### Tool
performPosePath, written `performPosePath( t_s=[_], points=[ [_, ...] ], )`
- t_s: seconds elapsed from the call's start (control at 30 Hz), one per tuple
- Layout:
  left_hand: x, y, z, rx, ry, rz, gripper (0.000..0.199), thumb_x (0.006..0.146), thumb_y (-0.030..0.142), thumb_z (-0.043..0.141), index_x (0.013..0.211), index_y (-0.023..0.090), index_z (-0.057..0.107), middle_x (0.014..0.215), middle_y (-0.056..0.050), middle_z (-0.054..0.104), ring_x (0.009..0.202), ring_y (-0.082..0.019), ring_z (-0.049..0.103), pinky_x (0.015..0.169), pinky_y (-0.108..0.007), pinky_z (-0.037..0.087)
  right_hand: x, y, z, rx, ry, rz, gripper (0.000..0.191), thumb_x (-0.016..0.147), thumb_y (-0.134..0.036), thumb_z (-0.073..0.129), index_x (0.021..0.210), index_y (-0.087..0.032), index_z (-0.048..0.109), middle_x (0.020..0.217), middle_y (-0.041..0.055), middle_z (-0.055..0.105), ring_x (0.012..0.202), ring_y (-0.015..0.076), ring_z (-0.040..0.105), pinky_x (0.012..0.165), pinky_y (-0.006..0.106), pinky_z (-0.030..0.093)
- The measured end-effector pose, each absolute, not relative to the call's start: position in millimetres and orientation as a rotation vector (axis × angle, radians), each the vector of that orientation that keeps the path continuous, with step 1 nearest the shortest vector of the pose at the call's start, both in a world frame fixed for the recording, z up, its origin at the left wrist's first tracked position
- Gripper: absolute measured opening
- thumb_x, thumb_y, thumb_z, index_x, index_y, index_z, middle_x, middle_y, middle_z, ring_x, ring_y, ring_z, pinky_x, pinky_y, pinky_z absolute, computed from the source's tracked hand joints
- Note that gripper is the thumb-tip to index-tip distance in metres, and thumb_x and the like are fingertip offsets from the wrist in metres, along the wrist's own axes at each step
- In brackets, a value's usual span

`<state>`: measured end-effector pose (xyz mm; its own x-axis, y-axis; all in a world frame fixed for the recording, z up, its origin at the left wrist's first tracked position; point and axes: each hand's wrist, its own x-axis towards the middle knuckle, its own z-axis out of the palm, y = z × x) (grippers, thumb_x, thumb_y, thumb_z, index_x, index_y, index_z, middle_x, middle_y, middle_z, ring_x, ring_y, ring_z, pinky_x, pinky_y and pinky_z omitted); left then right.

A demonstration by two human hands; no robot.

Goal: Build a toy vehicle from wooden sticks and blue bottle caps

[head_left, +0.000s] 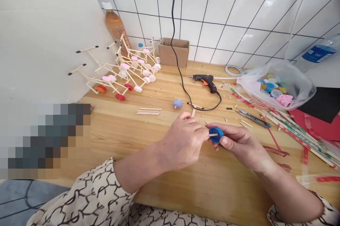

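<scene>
Between the thumb and fingers of my right hand (241,144) is a blue bottle cap (218,134), its hollow side turned to the left. My left hand (184,139) pinches a short thin wooden stick (213,135), whose tip reaches into the cap. Whether the stick touches the inside of the cap I cannot tell. Beyond my left hand lie a light-blue cap piece (177,103) with a stick in it and a small stick frame (194,108) with dark ends. Several cut sticks (148,111) lie side by side farther left.
A black glue gun (205,80) trails its cable across the table. Stick-and-cap models (124,66) stand at the back left before a bottle (115,24). A cardboard box (175,54) is against the wall. At right are thread snips (253,118), a bag of caps (276,84) and wrapped chopsticks (300,137).
</scene>
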<state>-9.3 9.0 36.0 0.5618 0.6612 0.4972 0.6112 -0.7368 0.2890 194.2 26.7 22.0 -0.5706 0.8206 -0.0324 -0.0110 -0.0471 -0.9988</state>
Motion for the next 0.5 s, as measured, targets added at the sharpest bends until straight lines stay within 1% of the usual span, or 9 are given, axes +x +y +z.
performPosePath(
  t_s=[0.1,0.17,0.23,0.27,0.4,0.5],
  points=[
    [-9.1,9.1,34.9,2.695,1.112,0.898,0.017,0.079,0.010,0.045,0.066,0.014,0.055,0.063,-0.001,0.062,0.061,-0.014,0.052,0.070,-0.032,0.031,192.2,22.9,25.2,-0.928,-1.699,1.548,0.032,0.080,-0.024,0.065,0.111,-0.030,0.066,0.087,-0.0009,0.072,0.071,0.0104,0.062,0.072,0.026,0.053],
    [-8.9,8.8,34.6,2.693,1.115,0.885,0.017,0.079,0.009,0.045,0.065,0.014,0.055,0.062,-0.001,0.061,0.060,-0.014,0.051,0.070,-0.031,0.031,190.8,20.8,26.7,-0.956,-1.729,1.478,0.033,0.079,-0.023,0.066,0.112,-0.031,0.065,0.095,-0.0007,0.072,0.081,0.0127,0.064,0.080,0.029,0.052],
    [-8.5,8.3,34.7,2.693,1.119,0.885,0.017,0.078,0.008,0.044,0.065,0.014,0.054,0.062,-0.001,0.061,0.059,-0.014,0.051,0.069,-0.031,0.031,190.2,19.9,26.8,-0.977,-1.746,1.436,0.033,0.079,-0.025,0.066,0.112,-0.029,0.066,0.098,0.0007,0.072,0.087,0.0152,0.065,0.083,0.032,0.052],
    [-8.3,8.0,34.9,2.692,1.121,0.888,0.017,0.078,0.007,0.044,0.066,0.014,0.054,0.062,-0.001,0.061,0.059,-0.014,0.051,0.068,-0.031,0.031,190.3,20.0,26.4,-0.987,-1.751,1.421,0.033,0.079,-0.027,0.066,0.112,-0.028,0.066,0.096,0.0013,0.073,0.085,0.0157,0.065,0.082,0.032,0.053],
    [-7.5,7.6,35.0,2.681,1.127,0.874,0.017,0.077,0.006,0.043,0.068,0.015,0.054,0.062,-0.001,0.062,0.059,-0.014,0.052,0.068,-0.032,0.031,192.5,22.2,23.4,-0.990,-1.740,1.424,0.033,0.079,-0.033,0.066,0.111,-0.024,0.066,0.082,0.0019,0.072,0.067,0.0129,0.063,0.068,0.029,0.055],
    [-7.2,8.1,34.1,2.671,1.128,0.877,0.016,0.078,0.006,0.043,0.069,0.015,0.054,0.064,-0.001,0.063,0.061,-0.014,0.054,0.070,-0.032,0.031,194.4,23.4,22.4,-0.970,-1.720,1.460,0.033,0.079,-0.033,0.066,0.111,-0.025,0.066,0.081,0.0016,0.071,0.065,0.0118,0.061,0.065,0.027,0.055]
  ],
)
